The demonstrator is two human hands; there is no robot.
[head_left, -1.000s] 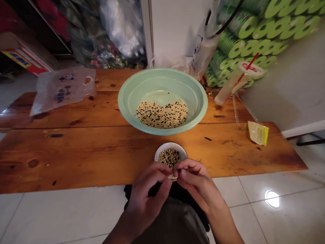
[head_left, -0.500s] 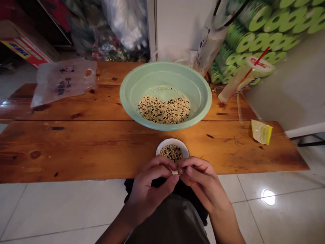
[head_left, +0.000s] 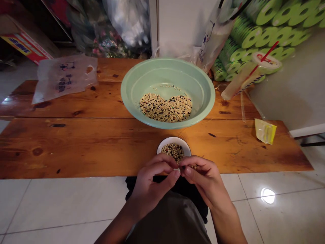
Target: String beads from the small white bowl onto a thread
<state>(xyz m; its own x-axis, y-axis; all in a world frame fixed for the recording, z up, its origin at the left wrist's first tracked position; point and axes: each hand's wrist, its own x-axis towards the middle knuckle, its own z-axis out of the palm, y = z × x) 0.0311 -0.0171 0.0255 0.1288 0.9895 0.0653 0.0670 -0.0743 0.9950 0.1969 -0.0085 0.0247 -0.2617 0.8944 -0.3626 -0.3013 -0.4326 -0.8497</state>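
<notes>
- left hand [head_left: 152, 184] and right hand [head_left: 203, 179]: both pinched thumb to forefinger, tips meeting. what they pinch is too small to tell
- small white bowl [head_left: 162, 148] of mixed beads [head_left: 174, 151] sits at near edge of wooden table [head_left: 76, 145], just past the fingertips
- probably best to work low over the bowl so a dropped bead lands inside
- count: two hands, one small bowl, one green basin [head_left: 129, 91], one cup with straw [head_left: 243, 79]

Nothing can be read: the blue print on the plastic bag [head_left: 64, 76], the red box [head_left: 25, 47] and the cup [head_left: 264, 62] is too blurred.

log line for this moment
left hand: fingers pinched | right hand: fingers pinched, tips meeting | held: too small to tell | nearest: small bowl of beads
</notes>
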